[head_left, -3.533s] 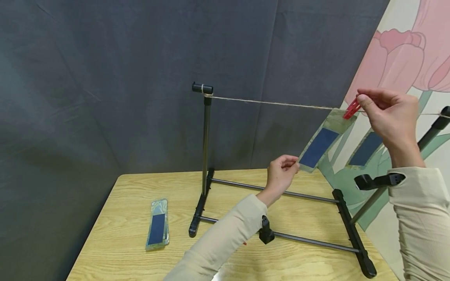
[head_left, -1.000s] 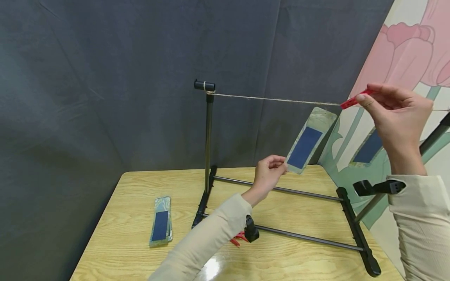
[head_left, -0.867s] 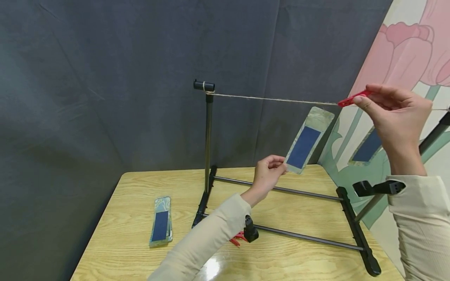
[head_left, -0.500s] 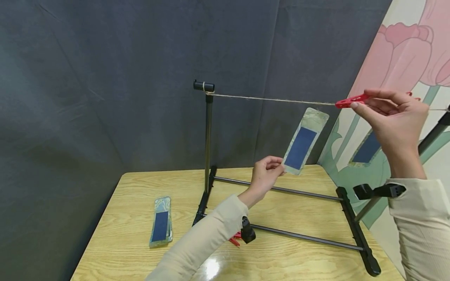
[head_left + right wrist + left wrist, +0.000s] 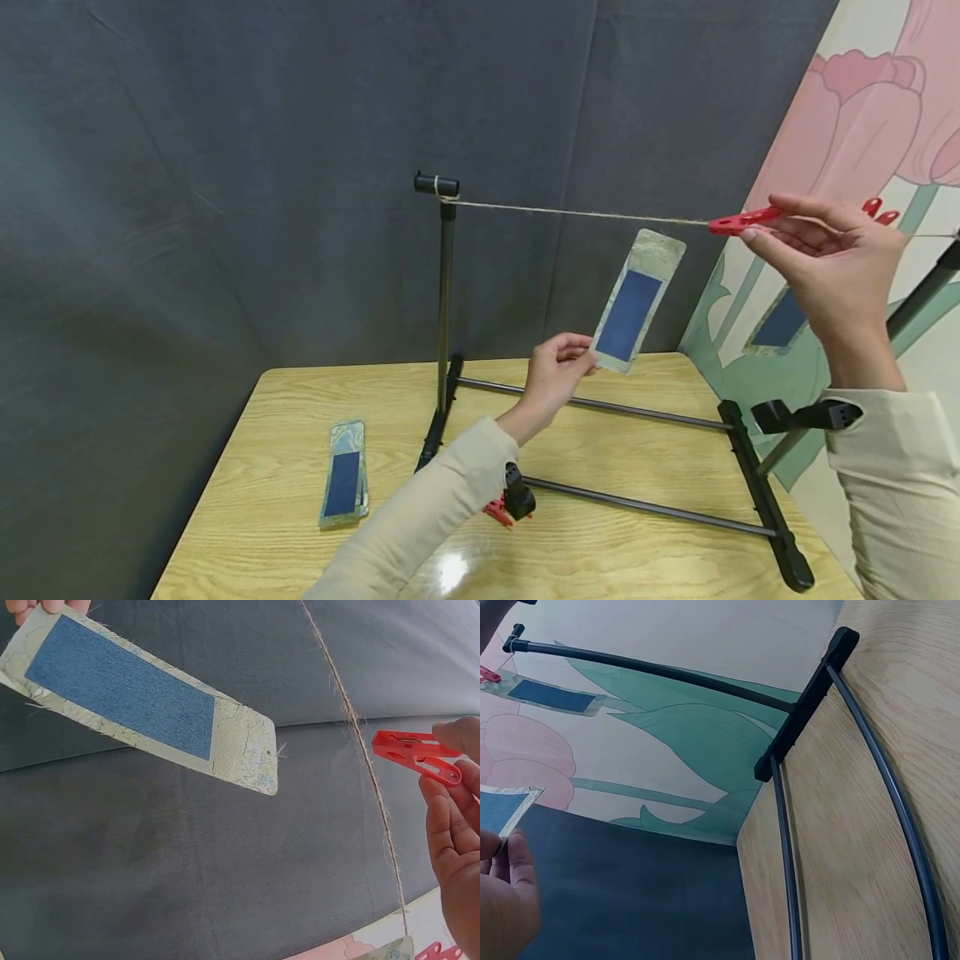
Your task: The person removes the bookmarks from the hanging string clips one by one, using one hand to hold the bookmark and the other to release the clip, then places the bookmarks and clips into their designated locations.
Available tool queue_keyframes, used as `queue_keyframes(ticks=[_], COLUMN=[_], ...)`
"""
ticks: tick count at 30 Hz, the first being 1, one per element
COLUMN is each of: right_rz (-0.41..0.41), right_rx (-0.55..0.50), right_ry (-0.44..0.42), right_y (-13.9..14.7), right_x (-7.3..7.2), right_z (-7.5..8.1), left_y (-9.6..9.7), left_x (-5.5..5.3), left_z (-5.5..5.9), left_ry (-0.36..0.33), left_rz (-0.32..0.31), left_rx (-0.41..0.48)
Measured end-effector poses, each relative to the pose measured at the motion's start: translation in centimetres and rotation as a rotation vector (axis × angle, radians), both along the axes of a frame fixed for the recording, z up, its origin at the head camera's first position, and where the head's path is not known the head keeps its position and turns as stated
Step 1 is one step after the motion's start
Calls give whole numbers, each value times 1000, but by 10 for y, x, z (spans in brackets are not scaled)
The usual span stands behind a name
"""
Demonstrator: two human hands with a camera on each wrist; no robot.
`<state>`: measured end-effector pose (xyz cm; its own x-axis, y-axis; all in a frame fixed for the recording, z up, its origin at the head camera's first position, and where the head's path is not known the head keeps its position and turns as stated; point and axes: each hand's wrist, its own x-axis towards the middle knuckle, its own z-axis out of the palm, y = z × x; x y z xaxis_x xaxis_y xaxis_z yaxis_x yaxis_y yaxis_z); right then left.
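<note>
My left hand (image 5: 553,375) pinches a pale green patterned fabric strip (image 5: 637,296) with a dark blue panel by its lower end. It tilts up to the right; its free upper end is just below the twine line (image 5: 570,213). In the right wrist view, frayed threads edge the strip (image 5: 120,686), apart from the twine (image 5: 345,701). My right hand (image 5: 843,258) pinches a red clothespin (image 5: 742,222), whose tip overlaps the line in the head view. Behind that hand, a second strip (image 5: 780,321) hangs from the line, partly hidden.
A black stand, its left post (image 5: 447,308) and base bar (image 5: 652,506) showing, holds the twine over the wooden table (image 5: 262,467). Stacked strips (image 5: 343,475) lie at left. Red clothespins (image 5: 498,510) lie partly behind the left forearm. A dark curtain (image 5: 300,208) hangs behind.
Earlier the strip's top was at the line with the clothespin over it. The left hand has since drawn the strip left, away from it; the right hand has turned the clothespin nearly level and shifted left.
</note>
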<state>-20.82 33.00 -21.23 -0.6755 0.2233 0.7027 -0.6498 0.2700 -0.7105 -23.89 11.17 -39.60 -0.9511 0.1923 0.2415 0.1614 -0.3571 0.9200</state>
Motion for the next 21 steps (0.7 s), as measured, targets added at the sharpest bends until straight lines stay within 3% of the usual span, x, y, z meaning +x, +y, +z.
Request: queue_keyframes(ticks=[4, 11, 21], right_rz=[17, -50, 8], right_rx=[-15, 32, -17], right_ry=[6, -9, -1], right_y=[-1, -2, -7], right_x=[0, 1, 3], right_z=[-2, -7, -11], left_y=[-4, -13, -24], left_x=[0, 1, 4], left_z=[-1, -4, -4], left_ry=[-1, -21, -32], left_rz=[2, 7, -22], left_rx=[-4, -13, 22])
